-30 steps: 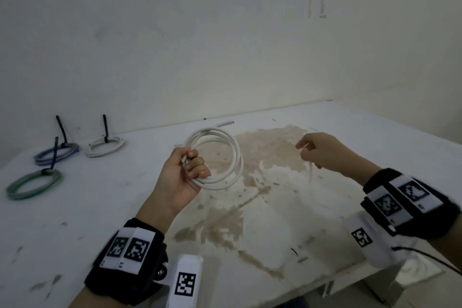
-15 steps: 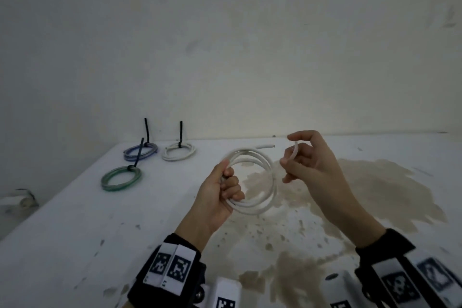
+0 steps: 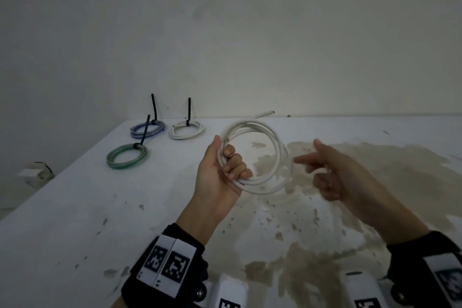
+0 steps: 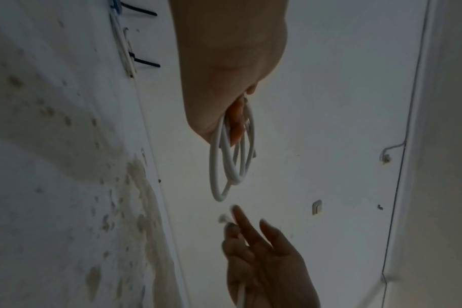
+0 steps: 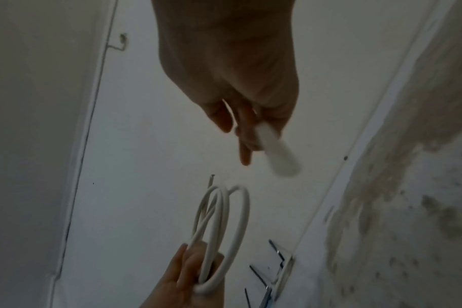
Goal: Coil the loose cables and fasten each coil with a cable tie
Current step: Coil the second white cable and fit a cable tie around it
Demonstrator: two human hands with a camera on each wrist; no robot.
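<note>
Stained worktop (image 3: 75,207) below: left hand (image 3: 220,170) grips white cable coil (image 3: 265,155); right hand (image 3: 335,172), blurred, pinches white strip (image 5: 277,154), clearer from right wrist.

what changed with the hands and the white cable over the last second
The right hand, out to the right a second ago, came in beside the white cable coil, holding a white cable tie. The left hand grips the coil as before; three tied coils remain on the table.

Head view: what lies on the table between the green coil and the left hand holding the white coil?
Nothing: between the green coil and the left hand gripping the white coil, the head view shows only bare table.
</note>
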